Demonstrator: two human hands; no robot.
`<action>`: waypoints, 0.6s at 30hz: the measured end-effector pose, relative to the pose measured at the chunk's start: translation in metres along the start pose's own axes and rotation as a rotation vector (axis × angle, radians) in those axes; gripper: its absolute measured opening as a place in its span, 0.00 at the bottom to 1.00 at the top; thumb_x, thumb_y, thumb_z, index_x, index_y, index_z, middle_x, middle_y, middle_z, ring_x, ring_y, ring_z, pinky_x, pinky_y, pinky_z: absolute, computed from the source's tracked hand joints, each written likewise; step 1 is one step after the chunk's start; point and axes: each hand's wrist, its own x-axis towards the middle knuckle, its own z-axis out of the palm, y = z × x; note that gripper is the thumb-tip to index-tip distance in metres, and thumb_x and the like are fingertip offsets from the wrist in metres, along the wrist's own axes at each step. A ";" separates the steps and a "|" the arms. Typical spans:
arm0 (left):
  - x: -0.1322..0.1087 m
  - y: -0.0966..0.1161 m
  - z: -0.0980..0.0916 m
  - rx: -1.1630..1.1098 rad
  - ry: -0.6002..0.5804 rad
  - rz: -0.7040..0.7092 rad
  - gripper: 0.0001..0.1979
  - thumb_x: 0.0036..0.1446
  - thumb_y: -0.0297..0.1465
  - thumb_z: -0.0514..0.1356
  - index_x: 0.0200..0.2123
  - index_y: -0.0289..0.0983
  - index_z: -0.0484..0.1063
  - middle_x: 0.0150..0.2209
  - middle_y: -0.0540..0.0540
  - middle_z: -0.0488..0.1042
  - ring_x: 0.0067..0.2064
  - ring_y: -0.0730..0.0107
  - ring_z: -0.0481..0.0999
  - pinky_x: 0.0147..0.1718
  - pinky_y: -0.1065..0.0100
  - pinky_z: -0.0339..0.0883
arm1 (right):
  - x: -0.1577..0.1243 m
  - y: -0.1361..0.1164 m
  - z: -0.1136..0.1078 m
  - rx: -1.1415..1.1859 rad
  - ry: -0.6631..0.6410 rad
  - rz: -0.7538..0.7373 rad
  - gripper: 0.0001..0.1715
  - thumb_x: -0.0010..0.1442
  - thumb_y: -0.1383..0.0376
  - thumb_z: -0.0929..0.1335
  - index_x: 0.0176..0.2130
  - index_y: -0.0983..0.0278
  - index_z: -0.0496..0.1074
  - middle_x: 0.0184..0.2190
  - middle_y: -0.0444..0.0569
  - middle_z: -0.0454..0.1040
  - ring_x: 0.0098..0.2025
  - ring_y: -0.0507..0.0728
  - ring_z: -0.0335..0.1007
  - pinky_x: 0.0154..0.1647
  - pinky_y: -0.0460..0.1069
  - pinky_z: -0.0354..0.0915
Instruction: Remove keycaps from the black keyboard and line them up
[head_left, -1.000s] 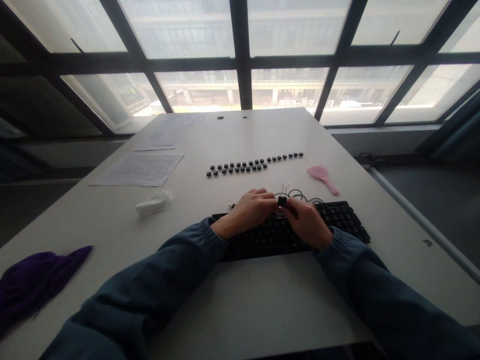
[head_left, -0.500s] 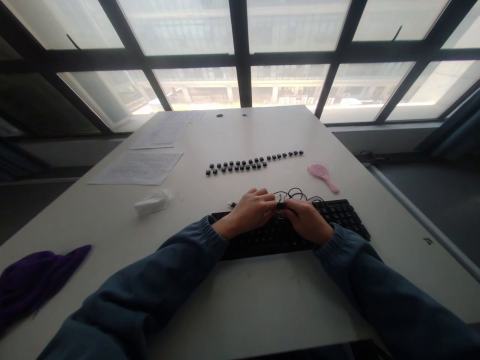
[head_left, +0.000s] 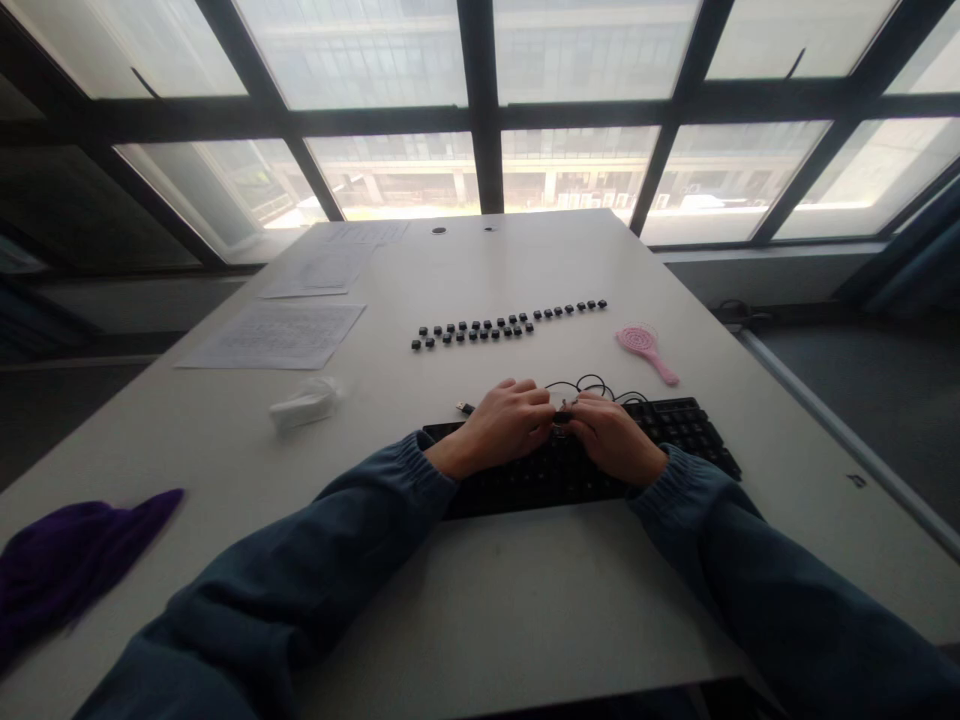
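Observation:
Both of my hands rest on a black keyboard [head_left: 694, 440] near the table's front edge. My left hand [head_left: 501, 425] and my right hand [head_left: 616, 440] meet fingertip to fingertip, all fingers curled. Between them they pinch a small black tool with wire handles [head_left: 561, 417], pressed low against the keys and mostly hidden. Two rows of loose black keycaps [head_left: 487, 329] lie on the table beyond the keyboard. The keyboard's black cable [head_left: 592, 384] loops just behind my hands, its plug [head_left: 465, 408] lying to the left.
A pink hairbrush [head_left: 646, 351] lies to the right of the keycaps. A white crumpled object [head_left: 304, 405] and printed sheets [head_left: 277, 335] sit to the left, and a purple cloth [head_left: 67, 560] lies at the near left. Windows stand behind the white table [head_left: 480, 600].
The small tool, held up with its wire handles showing one second ago, has come down onto the keys. Both hands have closed in around it and hide most of it.

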 end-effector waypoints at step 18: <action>-0.003 0.004 -0.020 -0.426 -0.140 -0.177 0.09 0.63 0.27 0.57 0.44 0.38 0.75 0.41 0.45 0.76 0.44 0.63 0.74 0.46 0.65 0.66 | -0.004 -0.001 0.002 -0.020 -0.011 0.040 0.05 0.64 0.72 0.67 0.36 0.62 0.69 0.35 0.49 0.71 0.41 0.59 0.66 0.44 0.53 0.64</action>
